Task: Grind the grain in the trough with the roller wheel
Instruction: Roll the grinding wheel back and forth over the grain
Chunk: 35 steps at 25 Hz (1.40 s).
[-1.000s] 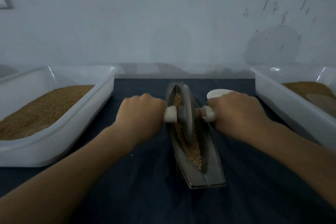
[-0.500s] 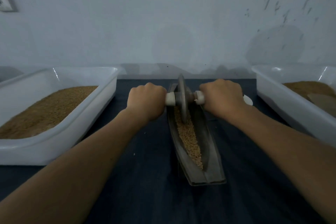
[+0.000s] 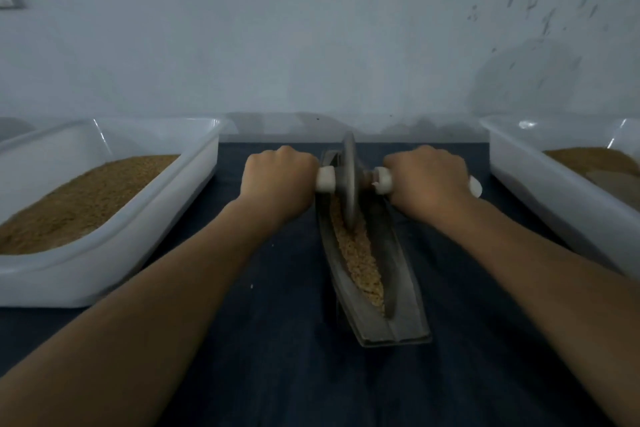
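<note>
Left tray: a white plastic tray (image 3: 104, 274) sits at the left of the table, holding a bed of tan meal (image 3: 79, 198).
Table: a dark blue surface (image 3: 277, 357) carries everything, with a pale, scuffed wall behind.
Left hand: the left hand (image 3: 277, 180) is a closed fist, fingers wrapped tightly round the wheel's left handle (image 3: 325, 179), whose white end pokes out beside the wheel.
Roller wheel: the grey roller wheel (image 3: 349, 184) stands upright on its edge at the far end of the trough, its lower rim down in the grain.
Trough: a long, narrow, boat-shaped grey trough (image 3: 398, 288) runs near to far at the middle of the table, between the two trays.
Grain: coarse tan grain (image 3: 360, 253) lies in a strip along the trough's groove, from the wheel towards the near end.
Right hand: the right hand (image 3: 426, 180) is also a fist, fingers wrapped round the right handle (image 3: 382, 180).
White object: a small white rounded thing (image 3: 476, 185) peeks out just behind the right hand; what it is cannot be told.
Right tray: a second white tray (image 3: 540, 191) at the right edge holds brown meal (image 3: 588, 159).
</note>
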Available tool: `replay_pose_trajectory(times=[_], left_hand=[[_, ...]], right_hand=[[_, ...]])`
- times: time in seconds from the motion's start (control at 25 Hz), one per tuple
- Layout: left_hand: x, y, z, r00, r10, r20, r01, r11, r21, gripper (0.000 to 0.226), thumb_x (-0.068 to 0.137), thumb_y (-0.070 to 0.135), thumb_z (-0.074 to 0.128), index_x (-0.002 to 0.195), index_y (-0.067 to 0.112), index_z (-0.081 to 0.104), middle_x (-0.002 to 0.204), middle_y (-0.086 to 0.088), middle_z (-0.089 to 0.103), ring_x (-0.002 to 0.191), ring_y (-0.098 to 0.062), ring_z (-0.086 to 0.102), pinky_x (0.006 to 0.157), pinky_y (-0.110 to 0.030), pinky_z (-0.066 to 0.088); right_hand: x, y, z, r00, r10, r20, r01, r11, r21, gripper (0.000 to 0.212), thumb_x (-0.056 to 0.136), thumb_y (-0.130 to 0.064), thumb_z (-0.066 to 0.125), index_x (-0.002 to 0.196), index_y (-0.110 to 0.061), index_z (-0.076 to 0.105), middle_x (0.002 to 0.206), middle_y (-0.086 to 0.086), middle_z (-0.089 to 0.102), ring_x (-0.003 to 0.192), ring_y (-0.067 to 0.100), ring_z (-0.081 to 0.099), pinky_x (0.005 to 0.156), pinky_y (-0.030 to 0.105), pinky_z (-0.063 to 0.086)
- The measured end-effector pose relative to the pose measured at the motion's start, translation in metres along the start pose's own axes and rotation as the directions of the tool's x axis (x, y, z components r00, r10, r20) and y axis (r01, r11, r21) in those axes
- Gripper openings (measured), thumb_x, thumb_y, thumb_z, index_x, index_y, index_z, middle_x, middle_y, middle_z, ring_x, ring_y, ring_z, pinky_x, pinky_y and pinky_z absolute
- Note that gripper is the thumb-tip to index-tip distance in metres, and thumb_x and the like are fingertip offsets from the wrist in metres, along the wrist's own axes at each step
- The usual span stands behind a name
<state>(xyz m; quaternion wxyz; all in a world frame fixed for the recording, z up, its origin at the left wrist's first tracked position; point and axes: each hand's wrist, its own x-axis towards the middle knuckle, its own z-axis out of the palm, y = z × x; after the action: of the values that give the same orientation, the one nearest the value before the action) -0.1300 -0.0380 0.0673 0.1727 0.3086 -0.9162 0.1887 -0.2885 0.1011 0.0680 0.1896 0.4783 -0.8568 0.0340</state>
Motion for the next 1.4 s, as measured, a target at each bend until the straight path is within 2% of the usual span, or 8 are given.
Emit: replay_pose_trajectory(times=[0.16, 0.36, 0.56, 0.68, 0.92, 1.08, 1.2, 1.4], left_hand=[[-0.019, -0.002, -0.001, 0.999, 0.046, 0.010, -0.045, 0.998, -0.035, 0.006, 0.087, 0.030, 0.063, 0.088, 0.026, 0.058, 0.070, 0.006, 0.038, 0.057, -0.017, 0.040, 0.054, -0.034, 0.033], [-0.073, -0.005, -0.021, 0.964, 0.178, -0.199, -0.182, 0.983, -0.003, 0.061, 0.053, 0.031, 0.085, 0.066, 0.033, 0.026, 0.055, 0.011, 0.013, 0.043, -0.008, 0.005, 0.047, -0.017, 0.007], [-0.010, -0.001, 0.006, 0.999, 0.002, -0.040, -0.002, 1.000, -0.002, 0.005, 0.087, 0.027, 0.063, 0.091, 0.025, 0.060, 0.073, 0.002, 0.046, 0.063, -0.022, 0.047, 0.057, -0.035, 0.035], [0.010, -0.008, 0.017, 0.994, -0.075, 0.082, 0.086, 0.985, -0.146, 0.009, 0.087, 0.028, 0.061, 0.096, 0.025, 0.063, 0.085, 0.001, 0.060, 0.070, -0.021, 0.054, 0.060, -0.036, 0.039], [-0.016, -0.004, 0.033, 0.987, -0.149, -0.068, 0.136, 0.978, -0.160, 0.024, 0.084, 0.033, 0.064, 0.072, 0.033, 0.043, 0.063, 0.010, 0.041, 0.048, -0.009, 0.033, 0.044, -0.026, 0.017], [-0.020, -0.001, 0.034, 0.968, -0.250, 0.031, 0.243, 0.896, -0.372, 0.014, 0.085, 0.037, 0.062, 0.076, 0.031, 0.052, 0.070, 0.010, 0.052, 0.055, -0.008, 0.041, 0.046, -0.026, 0.024], [-0.023, -0.003, 0.038, 0.952, -0.286, 0.109, 0.301, 0.816, -0.493, 0.014, 0.085, 0.040, 0.062, 0.076, 0.031, 0.056, 0.072, 0.011, 0.058, 0.060, -0.009, 0.052, 0.049, -0.026, 0.033], [-0.024, -0.003, 0.043, 0.937, -0.313, 0.155, 0.342, 0.739, -0.580, 0.015, 0.083, 0.044, 0.064, 0.075, 0.032, 0.060, 0.072, 0.012, 0.062, 0.063, -0.010, 0.058, 0.052, -0.027, 0.039]], right_hand=[[-0.014, 0.010, -0.004, 0.997, -0.071, -0.022, 0.070, 0.997, -0.044, 0.015, 0.081, -0.030, 0.070, 0.078, -0.031, 0.055, 0.077, -0.006, 0.054, 0.063, 0.017, 0.048, 0.055, 0.029, 0.033], [-0.072, 0.021, -0.017, 0.905, -0.273, -0.327, 0.240, 0.961, -0.138, 0.030, 0.051, -0.042, 0.073, 0.053, -0.034, 0.044, 0.057, -0.018, 0.012, 0.051, -0.004, 0.005, 0.049, 0.012, 0.007], [-0.006, 0.003, -0.001, 0.999, -0.038, -0.027, 0.037, 0.999, -0.040, 0.013, 0.081, -0.033, 0.069, 0.079, -0.031, 0.057, 0.076, -0.006, 0.053, 0.064, 0.017, 0.049, 0.056, 0.027, 0.038], [0.034, -0.002, -0.009, 0.995, -0.088, -0.046, 0.083, 0.993, -0.088, 0.011, 0.082, -0.031, 0.069, 0.091, -0.028, 0.064, 0.091, 0.000, 0.067, 0.086, 0.027, 0.064, 0.071, 0.034, 0.042], [-0.017, 0.041, 0.020, 0.915, -0.014, -0.403, 0.073, 0.989, 0.130, 0.107, 0.068, -0.049, 0.085, 0.156, -0.039, 0.025, 0.156, 0.001, 0.035, 0.148, 0.030, 0.030, 0.116, 0.063, 0.018], [-0.020, 0.090, 0.013, 0.932, 0.341, -0.124, -0.284, 0.898, 0.335, 0.074, 0.079, -0.066, 0.071, 0.137, -0.035, 0.038, 0.122, 0.002, 0.056, 0.103, 0.025, 0.057, 0.082, 0.047, 0.054], [-0.021, 0.096, 0.028, 0.919, 0.320, 0.232, -0.359, 0.920, 0.154, 0.053, 0.085, -0.072, 0.059, 0.120, -0.036, 0.042, 0.101, -0.005, 0.055, 0.086, 0.015, 0.057, 0.077, 0.040, 0.056], [-0.023, 0.098, 0.031, 0.896, 0.288, 0.337, -0.346, 0.930, 0.126, 0.036, 0.085, -0.054, 0.066, 0.112, -0.041, 0.046, 0.095, -0.008, 0.059, 0.080, 0.011, 0.061, 0.074, 0.036, 0.059]])
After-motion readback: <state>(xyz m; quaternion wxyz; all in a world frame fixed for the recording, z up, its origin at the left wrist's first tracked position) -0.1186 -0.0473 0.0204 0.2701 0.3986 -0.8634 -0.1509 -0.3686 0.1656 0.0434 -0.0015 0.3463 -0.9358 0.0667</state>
